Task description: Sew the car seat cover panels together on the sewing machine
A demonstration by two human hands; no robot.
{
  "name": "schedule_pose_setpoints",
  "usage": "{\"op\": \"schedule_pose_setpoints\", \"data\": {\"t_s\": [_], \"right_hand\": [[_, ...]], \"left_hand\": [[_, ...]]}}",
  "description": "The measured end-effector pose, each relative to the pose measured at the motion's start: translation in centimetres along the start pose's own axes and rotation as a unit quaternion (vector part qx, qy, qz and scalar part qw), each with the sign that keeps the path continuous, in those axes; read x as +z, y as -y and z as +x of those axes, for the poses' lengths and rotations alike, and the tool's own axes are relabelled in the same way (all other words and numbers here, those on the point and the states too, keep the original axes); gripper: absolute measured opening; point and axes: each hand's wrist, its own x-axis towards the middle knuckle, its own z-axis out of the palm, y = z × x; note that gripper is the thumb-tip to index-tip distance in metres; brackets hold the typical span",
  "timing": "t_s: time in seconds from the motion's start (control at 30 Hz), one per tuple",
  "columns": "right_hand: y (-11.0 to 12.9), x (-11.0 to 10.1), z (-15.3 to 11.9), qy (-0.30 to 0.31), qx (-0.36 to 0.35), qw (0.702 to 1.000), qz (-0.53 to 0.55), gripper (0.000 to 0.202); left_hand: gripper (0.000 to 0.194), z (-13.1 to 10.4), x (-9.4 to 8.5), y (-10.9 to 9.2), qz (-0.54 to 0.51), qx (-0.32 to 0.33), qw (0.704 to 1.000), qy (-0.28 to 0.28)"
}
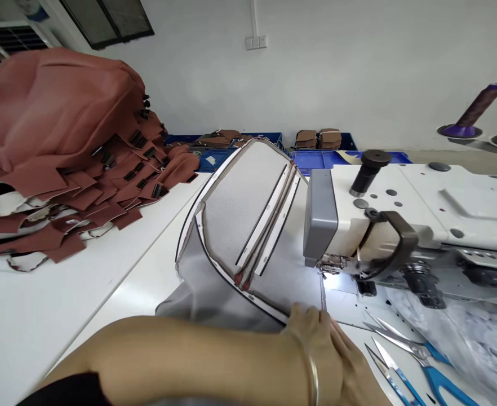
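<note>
A sewn grey cover piece (pixel 240 203) lies wrong side up across the table, with white and black edging strips along its seams and two small reddish-brown ends at the middle seam. Its right side runs beside the needle area of the sewing machine (pixel 322 220). My left hand (pixel 314 341), with a bangle at the wrist, reaches across from the left, its bent fingers closed on the cover's near right edge. Pressed against it is my right hand (pixel 354 366), closed at the same edge; its fingertips are partly hidden behind the left hand.
Scissors with blue handles (pixel 436 383) and blue thread snips (pixel 390 366) lie right of my hands, beside a clear plastic bag (pixel 476 344). Reddish-brown sewn covers (pixel 62 124) are heaped at left. Blue crates (pixel 316 158) stand behind the table. Purple thread (pixel 476 110) stands upper right.
</note>
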Motion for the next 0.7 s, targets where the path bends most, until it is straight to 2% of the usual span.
{"op": "schedule_pose_setpoints", "data": {"t_s": [0.07, 0.13, 0.27, 0.33, 0.4, 0.53, 0.7], "right_hand": [[0.3, -0.7, 0.0, 0.020, -0.037, 0.999, 0.011, 0.039], [0.6, -1.2, -0.2, 0.024, -0.053, 0.998, 0.003, 0.042], [1.2, -0.9, -1.1, 0.013, -0.054, 0.998, -0.042, 0.044], [1.4, -0.5, -1.2, 0.002, -0.055, 0.997, -0.053, 0.042], [1.5, -0.5, -0.9, -0.003, -0.058, 0.997, -0.057, 0.038], [1.2, -1.1, 0.4, 0.027, -0.079, 0.995, -0.062, 0.031], [0.2, -0.8, 1.0, 0.047, -0.072, 0.995, -0.044, 0.028]], "left_hand": [[0.030, -1.9, 0.5, -1.0, 0.019, 0.045, 0.998, 0.041], [0.040, -3.3, 1.4, -1.5, 0.035, 0.043, 0.997, 0.062], [0.047, -4.2, 4.2, -1.6, 0.007, -0.043, 0.999, -0.003], [0.048, -4.1, 5.0, -1.3, -0.026, -0.076, 0.997, -0.022], [0.051, -4.0, 4.8, -0.9, -0.058, -0.066, 0.996, -0.008], [0.060, -3.5, 3.1, 0.3, -0.100, 0.009, 0.994, 0.037], [0.045, -2.2, 2.3, 1.9, -0.139, 0.046, 0.989, 0.018]]}}
